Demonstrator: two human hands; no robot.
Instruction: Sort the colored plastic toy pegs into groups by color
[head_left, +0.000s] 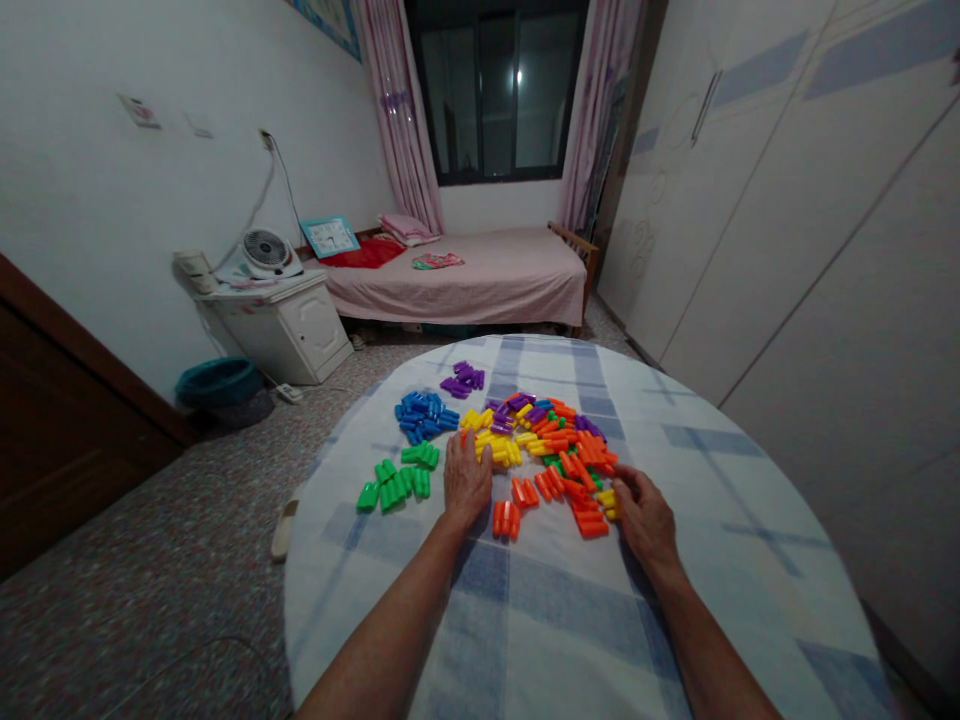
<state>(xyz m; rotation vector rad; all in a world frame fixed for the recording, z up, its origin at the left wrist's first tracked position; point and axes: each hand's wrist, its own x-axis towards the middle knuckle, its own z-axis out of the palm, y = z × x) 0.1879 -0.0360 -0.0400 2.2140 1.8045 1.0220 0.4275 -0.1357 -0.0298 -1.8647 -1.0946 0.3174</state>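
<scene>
— How would these pieces be expected to handle?

— The plastic pegs [555, 484] are judged to be light and stiff. Their smooth sides may prove slippery, and a loose one could be rolled aside by a careless touch.

— Where should one be taken hold of?

— It would best be pinched across its barrel, with one picked from the edge of a heap.

— How are they seen to look?

— Short, round-ended and brightly coloured. A blue cluster [422, 416] and a green cluster [394, 485] are seen left of centre, with a small purple cluster [463, 378] above them. Yellow, orange and more purple pieces are mixed at the centre of the frame, all lying on the checked cloth [739, 560] of a round table [817, 580].

— And the hands?

— The left hand [467, 480] is laid flat, its fingers kept close together and resting on yellow pegs; nothing is seen gripped. The right hand [643, 515] is curled narrowly against the heap's right edge, by orange and yellow pegs. Whether a peg is held there cannot be told.
</scene>
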